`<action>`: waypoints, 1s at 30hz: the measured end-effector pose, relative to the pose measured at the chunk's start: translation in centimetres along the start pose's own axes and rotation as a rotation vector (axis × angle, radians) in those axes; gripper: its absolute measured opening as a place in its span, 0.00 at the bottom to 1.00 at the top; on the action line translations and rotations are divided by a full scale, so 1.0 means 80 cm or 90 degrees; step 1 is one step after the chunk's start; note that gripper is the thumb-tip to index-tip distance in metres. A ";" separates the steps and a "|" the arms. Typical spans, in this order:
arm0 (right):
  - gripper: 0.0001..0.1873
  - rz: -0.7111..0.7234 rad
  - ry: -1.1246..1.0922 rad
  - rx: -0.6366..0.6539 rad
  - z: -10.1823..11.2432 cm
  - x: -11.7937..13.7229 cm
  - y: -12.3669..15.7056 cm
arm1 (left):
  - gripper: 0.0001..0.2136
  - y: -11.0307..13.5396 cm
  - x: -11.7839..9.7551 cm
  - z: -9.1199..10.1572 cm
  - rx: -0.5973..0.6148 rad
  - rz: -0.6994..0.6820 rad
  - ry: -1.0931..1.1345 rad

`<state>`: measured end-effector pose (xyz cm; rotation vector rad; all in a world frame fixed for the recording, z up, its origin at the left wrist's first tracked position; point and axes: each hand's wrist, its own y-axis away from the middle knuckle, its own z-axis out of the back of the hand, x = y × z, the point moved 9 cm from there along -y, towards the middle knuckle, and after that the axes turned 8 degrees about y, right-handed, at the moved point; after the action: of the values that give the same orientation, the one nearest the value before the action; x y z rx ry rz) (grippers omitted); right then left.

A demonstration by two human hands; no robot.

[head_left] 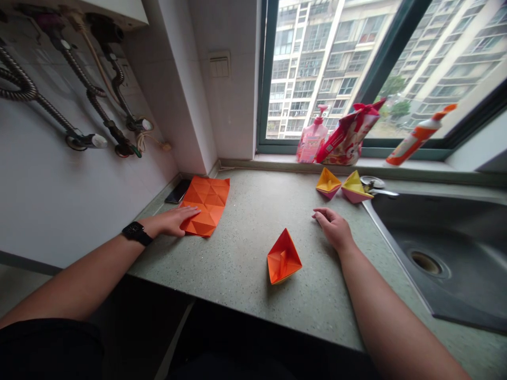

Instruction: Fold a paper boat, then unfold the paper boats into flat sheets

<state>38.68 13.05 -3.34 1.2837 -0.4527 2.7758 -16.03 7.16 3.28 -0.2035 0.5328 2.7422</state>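
My left hand [176,220] lies flat on the left edge of a creased sheet of orange paper [208,203], its fingers stretched out. Folded triangles cover the sheet. An orange paper boat [284,258] stands near the counter's front edge, between my two hands. My right hand [332,226] rests on the counter to the right of that boat and holds nothing; its index finger points left and the others curl loosely. Just beyond it stand a yellow-orange paper boat [328,183] and a yellow and pink paper boat [356,188].
A dark phone [178,191] lies partly under the sheet by the wall. The steel sink [455,248] is at right, with a faucet [382,191] behind it. A pink pump bottle [312,140], a red bag [350,137] and an orange-white bottle [418,138] stand on the windowsill.
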 end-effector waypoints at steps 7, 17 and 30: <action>0.21 -0.019 -0.006 0.009 -0.002 -0.003 -0.002 | 0.43 -0.019 0.003 0.008 0.010 0.036 0.013; 0.21 -0.004 -0.020 0.002 -0.002 -0.001 0.000 | 0.34 -0.116 -0.072 0.001 -0.241 0.136 0.013; 0.20 -0.019 -0.021 0.019 -0.004 -0.003 -0.005 | 0.43 -0.134 -0.042 -0.011 -0.227 0.199 0.030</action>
<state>38.63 13.55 -3.62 1.3325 -0.3913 2.7510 -9.05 15.21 -0.47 -0.2929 0.0838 3.1308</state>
